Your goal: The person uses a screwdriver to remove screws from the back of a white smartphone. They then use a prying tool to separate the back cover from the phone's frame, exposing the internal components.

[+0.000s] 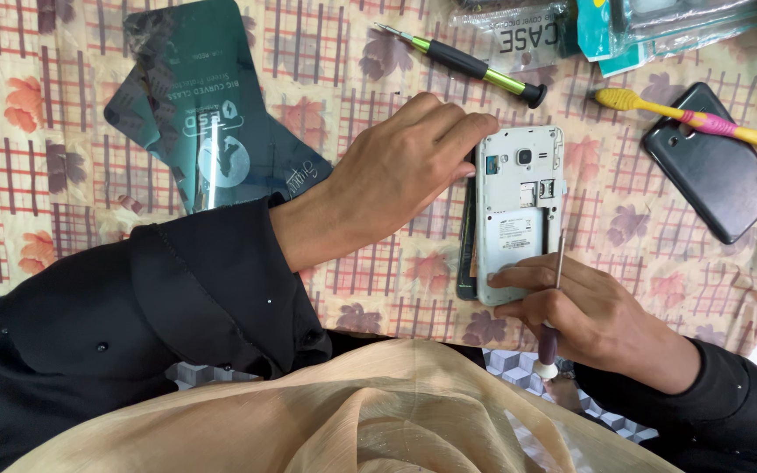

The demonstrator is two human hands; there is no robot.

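Fingers (449,118) around opened phone (519,210)

Screwdriver (464,61), toothbrush (703,122), back cover (711,172) crowd right side (left cloth (37,131) open).

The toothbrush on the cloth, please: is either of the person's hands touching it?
No, the toothbrush lies apart beside the black back cover, while both hands are at the opened phone.

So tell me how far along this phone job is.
Done: the back cover lies off to the side, leaving the white phone open. In hand: the left hand steadies it while the right hand works a thin tool along its edge. Left: its frame remains together.
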